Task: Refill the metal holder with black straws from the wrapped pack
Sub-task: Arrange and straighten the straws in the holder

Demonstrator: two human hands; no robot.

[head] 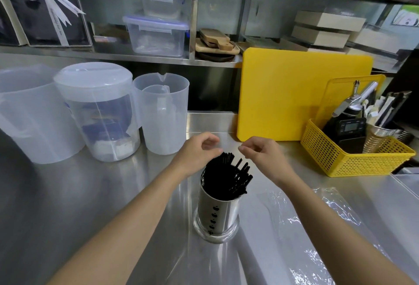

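A metal holder [216, 214] stands upright on the steel counter [90, 194], packed with black straws [226, 177] that fan out above its rim. My left hand [197, 151] hovers just above and left of the straw tips, fingers loosely curled, holding nothing. My right hand [260, 152] hangs above and right of the tips, fingers also curled and apart, with nothing in it. A clear plastic wrapper [322, 223] lies flat and crumpled on the counter to the right of the holder.
Three translucent plastic jugs [97, 112] stand at the left. A yellow cutting board [294, 94] leans at the back. A yellow basket [353, 155] with utensils and a timer sits at the right. Shelves with containers run behind.
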